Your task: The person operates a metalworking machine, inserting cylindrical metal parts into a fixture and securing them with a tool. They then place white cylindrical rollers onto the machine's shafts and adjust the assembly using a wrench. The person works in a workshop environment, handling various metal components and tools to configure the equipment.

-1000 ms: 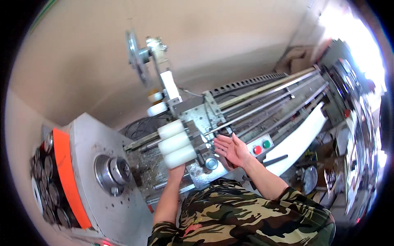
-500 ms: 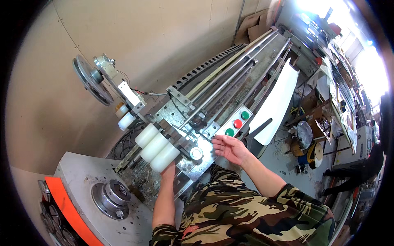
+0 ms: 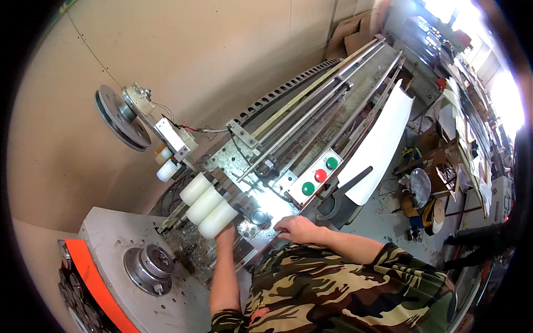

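Three white plastic rollers (image 3: pixel 204 205) sit side by side on the machine's carriage. My left hand (image 3: pixel 225 235) is at the underside of the nearest roller, its fingers hidden behind that roller. At the near edge of the shiny metal plate (image 3: pixel 272 201), my right hand (image 3: pixel 300 230) is closed, fingers bent in and tips at the edge. Whatever it may grip there is too small to make out. Between the hands, a round metal knob (image 3: pixel 259 216) stands on the plate. Beyond my right hand is a button box (image 3: pixel 316 176) with two green buttons and a red one.
Long metal rails (image 3: pixel 311 122) run away to the far right. A white curved sheet (image 3: pixel 383 150) and a dark hook-shaped part (image 3: pixel 338 205) lie right of them. Left stand a grey machine housing (image 3: pixel 111 244) with a round chuck (image 3: pixel 150 268) and a pulley wheel (image 3: pixel 119 119).
My right hand has come down and left from beside the button box to the plate's near edge, its fingers now bent in. My left hand stays by the rollers. The view has shifted slightly.
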`<action>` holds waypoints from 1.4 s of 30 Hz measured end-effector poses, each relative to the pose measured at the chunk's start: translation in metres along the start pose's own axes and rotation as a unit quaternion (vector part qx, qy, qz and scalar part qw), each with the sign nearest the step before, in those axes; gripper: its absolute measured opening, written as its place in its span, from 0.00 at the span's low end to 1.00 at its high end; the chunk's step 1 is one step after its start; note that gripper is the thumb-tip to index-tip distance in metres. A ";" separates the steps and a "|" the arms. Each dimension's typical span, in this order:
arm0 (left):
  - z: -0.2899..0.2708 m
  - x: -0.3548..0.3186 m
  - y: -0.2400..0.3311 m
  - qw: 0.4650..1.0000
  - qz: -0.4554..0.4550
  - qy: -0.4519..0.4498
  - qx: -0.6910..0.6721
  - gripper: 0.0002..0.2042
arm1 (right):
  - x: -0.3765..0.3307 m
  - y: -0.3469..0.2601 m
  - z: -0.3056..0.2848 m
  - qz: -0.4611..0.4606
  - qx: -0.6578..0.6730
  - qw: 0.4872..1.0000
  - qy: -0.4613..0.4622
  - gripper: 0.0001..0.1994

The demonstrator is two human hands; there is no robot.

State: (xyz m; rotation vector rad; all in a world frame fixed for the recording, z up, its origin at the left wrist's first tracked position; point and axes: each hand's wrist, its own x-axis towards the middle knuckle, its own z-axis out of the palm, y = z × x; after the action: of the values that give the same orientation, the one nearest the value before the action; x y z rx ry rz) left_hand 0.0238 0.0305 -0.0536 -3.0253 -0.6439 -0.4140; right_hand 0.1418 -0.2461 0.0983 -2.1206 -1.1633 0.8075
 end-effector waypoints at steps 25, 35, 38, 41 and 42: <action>-0.016 0.009 0.036 0.950 -0.255 -0.004 -0.178 0.17 | 0.142 0.043 -0.036 -0.144 -0.347 0.924 -0.077 0.09; 0.006 -0.003 0.020 0.974 -0.171 0.112 -0.094 0.14 | 0.083 0.028 -0.099 -0.171 -0.097 0.974 0.110 0.14; -0.041 -0.013 0.047 0.836 -0.351 0.114 -0.406 0.11 | 0.050 0.014 -0.128 -0.179 -0.021 0.968 0.172 0.13; -0.097 -0.056 0.075 0.838 -0.396 0.020 -0.375 0.10 | 0.046 0.003 -0.148 -0.131 0.030 0.988 0.082 0.11; -0.119 -0.064 0.092 0.790 -0.397 -0.026 -0.467 0.11 | 0.052 0.002 -0.145 -0.066 0.051 0.995 0.055 0.11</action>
State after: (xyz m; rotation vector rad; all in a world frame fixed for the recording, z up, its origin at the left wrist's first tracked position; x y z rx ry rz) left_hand -0.0252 -0.0878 0.0473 -3.3576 -2.3582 -0.8741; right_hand 0.2727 -0.2307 0.1790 -1.9558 -1.1657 0.6676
